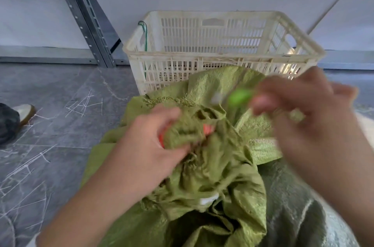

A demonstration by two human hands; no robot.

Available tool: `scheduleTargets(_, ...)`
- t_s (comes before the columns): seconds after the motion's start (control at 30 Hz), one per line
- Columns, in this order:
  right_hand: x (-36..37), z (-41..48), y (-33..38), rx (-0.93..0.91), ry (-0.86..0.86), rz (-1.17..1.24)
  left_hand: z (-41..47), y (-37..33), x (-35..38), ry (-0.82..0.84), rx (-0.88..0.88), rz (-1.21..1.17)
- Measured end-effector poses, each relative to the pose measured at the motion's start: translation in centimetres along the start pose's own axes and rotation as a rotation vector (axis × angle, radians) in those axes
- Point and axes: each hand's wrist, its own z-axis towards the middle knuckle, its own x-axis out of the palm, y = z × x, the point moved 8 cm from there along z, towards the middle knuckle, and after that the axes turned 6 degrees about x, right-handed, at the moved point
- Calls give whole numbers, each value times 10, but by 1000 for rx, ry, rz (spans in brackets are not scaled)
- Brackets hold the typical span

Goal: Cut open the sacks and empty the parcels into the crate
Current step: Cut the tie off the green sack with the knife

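Sack: crumpled green woven plastic sack (214, 165), glossy and frayed at its gathered neck, in the lower centre of the frame.
Left hand: left hand (149, 141) clenched on the bunched neck; something orange shows under the fingers.
Right hand: right hand (307, 117), blurred, pinching a small bright green cutter (238, 96) over the sack.
Crate: cream slatted plastic crate (222, 48), just behind the sack at upper centre.
Floor: dark grey stone-look tiles (50, 125) with white scratches.
Room: pale wall and perforated grey metal shelving upright (85, 16) at upper left.
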Motion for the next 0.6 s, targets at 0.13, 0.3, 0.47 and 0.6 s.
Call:
scheduleTargets(0.13,-39,17,-17,39,-162,133,-9,24,11,-31,-138,50)
scheduleTargets(0.3,7,-2,6,-57,48,-148,-6,18,-11,-240,-150,-40)
scheduleTargets(0.47,15,1,9,-87,110,-168,-10,2,-20,-313,-52,-160)
scheduleTargets(0.6,15,-1,9,-90,97,-179,-10,0,-20,-323,-85,-215)
